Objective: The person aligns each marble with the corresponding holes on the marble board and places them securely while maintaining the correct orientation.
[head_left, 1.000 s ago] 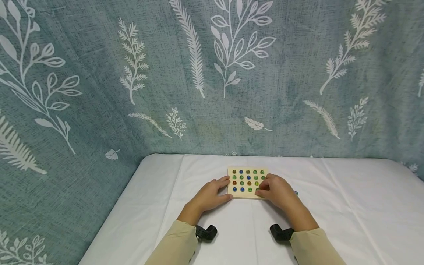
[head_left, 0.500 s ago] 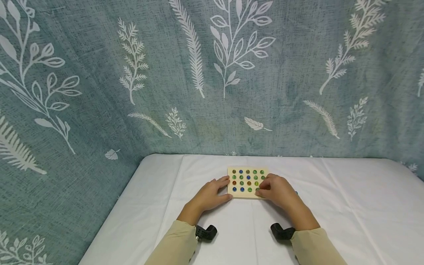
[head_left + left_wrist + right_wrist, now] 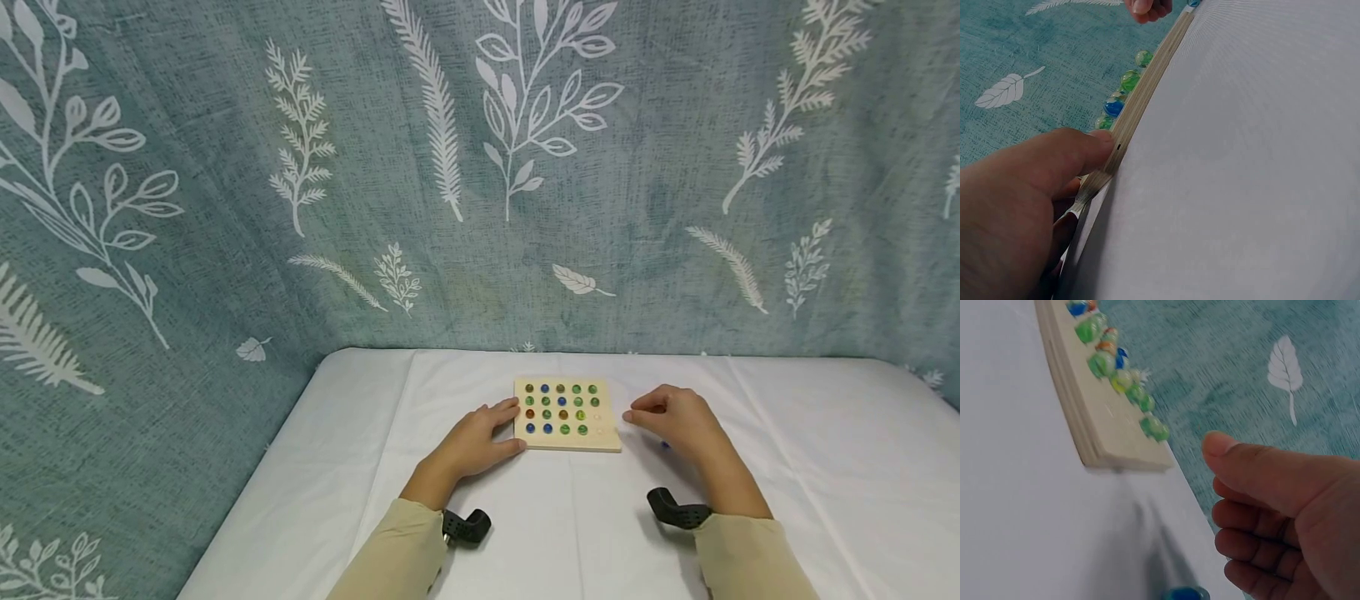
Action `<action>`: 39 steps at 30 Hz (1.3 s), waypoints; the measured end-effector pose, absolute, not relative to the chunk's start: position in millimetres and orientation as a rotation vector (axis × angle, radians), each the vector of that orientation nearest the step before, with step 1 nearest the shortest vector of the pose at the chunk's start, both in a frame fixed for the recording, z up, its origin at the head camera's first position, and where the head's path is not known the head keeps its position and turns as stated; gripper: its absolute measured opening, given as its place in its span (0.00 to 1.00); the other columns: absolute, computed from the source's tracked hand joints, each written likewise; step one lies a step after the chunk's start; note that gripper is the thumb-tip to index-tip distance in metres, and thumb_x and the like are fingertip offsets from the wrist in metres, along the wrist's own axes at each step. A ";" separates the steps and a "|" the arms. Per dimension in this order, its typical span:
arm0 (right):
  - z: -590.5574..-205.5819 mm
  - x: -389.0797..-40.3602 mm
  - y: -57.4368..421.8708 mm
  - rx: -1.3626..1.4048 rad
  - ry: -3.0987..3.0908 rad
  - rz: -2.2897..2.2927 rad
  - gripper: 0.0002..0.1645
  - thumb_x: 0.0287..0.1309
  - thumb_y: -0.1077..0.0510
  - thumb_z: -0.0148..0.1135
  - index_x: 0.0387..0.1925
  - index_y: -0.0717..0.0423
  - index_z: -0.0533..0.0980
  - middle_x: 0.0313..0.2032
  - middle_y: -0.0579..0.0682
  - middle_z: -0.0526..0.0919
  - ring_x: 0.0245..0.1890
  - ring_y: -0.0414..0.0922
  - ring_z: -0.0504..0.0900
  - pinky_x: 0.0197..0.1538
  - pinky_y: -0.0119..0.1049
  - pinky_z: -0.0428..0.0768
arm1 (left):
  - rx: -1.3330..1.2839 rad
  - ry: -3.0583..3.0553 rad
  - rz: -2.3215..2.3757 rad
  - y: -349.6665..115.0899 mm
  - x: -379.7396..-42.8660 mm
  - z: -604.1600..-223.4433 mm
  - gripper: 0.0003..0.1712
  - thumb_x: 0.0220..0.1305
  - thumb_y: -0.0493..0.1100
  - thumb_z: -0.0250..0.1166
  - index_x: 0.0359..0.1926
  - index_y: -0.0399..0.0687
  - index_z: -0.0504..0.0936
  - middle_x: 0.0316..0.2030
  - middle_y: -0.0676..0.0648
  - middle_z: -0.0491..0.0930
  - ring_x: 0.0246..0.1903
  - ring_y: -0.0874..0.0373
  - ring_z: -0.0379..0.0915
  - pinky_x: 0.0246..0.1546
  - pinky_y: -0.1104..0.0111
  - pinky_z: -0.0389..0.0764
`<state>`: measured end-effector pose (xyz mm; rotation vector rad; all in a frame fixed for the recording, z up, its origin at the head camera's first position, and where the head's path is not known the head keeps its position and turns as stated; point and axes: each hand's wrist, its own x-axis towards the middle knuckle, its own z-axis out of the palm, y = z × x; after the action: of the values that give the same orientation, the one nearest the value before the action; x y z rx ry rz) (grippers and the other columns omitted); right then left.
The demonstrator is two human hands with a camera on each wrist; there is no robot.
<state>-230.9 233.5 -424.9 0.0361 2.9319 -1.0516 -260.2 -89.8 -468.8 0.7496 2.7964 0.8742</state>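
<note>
A pale wooden marble board (image 3: 570, 443) lies flat, with rows of glass marbles in blue, green, amber and yellow. Two hollows at its right end hold no marble. My left hand (image 3: 475, 439) holds its left end, thumb (image 3: 1102, 147) against the front edge and fingers by the left edge. My right hand (image 3: 678, 421) is just right of the board, apart from it. Its fingers are loosely curled, with no marble visible between thumb (image 3: 1219, 444) and fingers. A blue marble (image 3: 664, 444) lies on the cloth beneath that hand, also partly seen in the right wrist view.
A white cloth (image 3: 375, 533) covers the table. Behind it hangs a blue-green curtain (image 3: 480, 275) with white leaf prints. Black wrist cameras are strapped to both forearms, the left camera (image 3: 468, 528) and the right camera (image 3: 675, 510).
My right hand has moved off the board to the right, uncovering its right end and a marble in the front row. The left hand and the board look unmoved.
</note>
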 end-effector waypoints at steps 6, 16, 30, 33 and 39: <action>-426.3 -229.3 255.5 0.102 2.909 -1.018 0.29 0.57 0.40 0.68 0.48 0.59 0.83 0.47 0.60 0.83 0.48 0.57 0.80 0.46 0.49 0.80 | 0.748 2.786 0.884 -90.5 -259.6 -467.1 0.37 0.65 0.59 0.63 0.72 0.55 0.67 0.73 0.58 0.60 0.73 0.40 0.54 0.71 0.48 0.61; -428.5 -225.1 281.4 0.102 2.849 -1.016 0.19 0.61 0.52 0.65 0.49 0.60 0.82 0.48 0.61 0.83 0.46 0.57 0.80 0.46 0.50 0.80 | 0.734 2.788 0.888 -89.5 -259.7 -468.4 0.38 0.65 0.60 0.64 0.72 0.56 0.67 0.73 0.60 0.60 0.73 0.40 0.54 0.71 0.48 0.61; -431.8 -224.2 282.3 -0.030 2.794 -0.990 0.19 0.46 0.64 0.68 0.44 0.59 0.85 0.42 0.54 0.86 0.42 0.49 0.81 0.42 0.42 0.80 | 0.741 2.793 0.885 -89.5 -260.4 -469.1 0.38 0.65 0.60 0.63 0.72 0.56 0.67 0.73 0.60 0.60 0.73 0.40 0.54 0.71 0.47 0.61; -433.1 -225.0 281.2 -0.037 2.796 -0.981 0.17 0.47 0.64 0.69 0.43 0.60 0.85 0.41 0.54 0.86 0.43 0.50 0.82 0.44 0.44 0.81 | 0.739 2.796 0.882 -89.2 -260.0 -468.7 0.38 0.65 0.60 0.63 0.72 0.56 0.67 0.73 0.59 0.61 0.73 0.40 0.54 0.71 0.47 0.60; -431.8 -226.3 279.7 -0.064 2.812 -0.947 0.16 0.47 0.64 0.69 0.42 0.61 0.85 0.41 0.57 0.86 0.44 0.55 0.82 0.46 0.50 0.81 | 0.745 2.800 0.867 -89.3 -260.6 -469.4 0.38 0.65 0.60 0.63 0.72 0.56 0.67 0.73 0.59 0.60 0.73 0.41 0.54 0.72 0.48 0.60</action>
<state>-226.3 279.7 -431.8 -0.0642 2.8124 -0.9467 -260.6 -89.3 -469.4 0.7445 2.7995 0.8668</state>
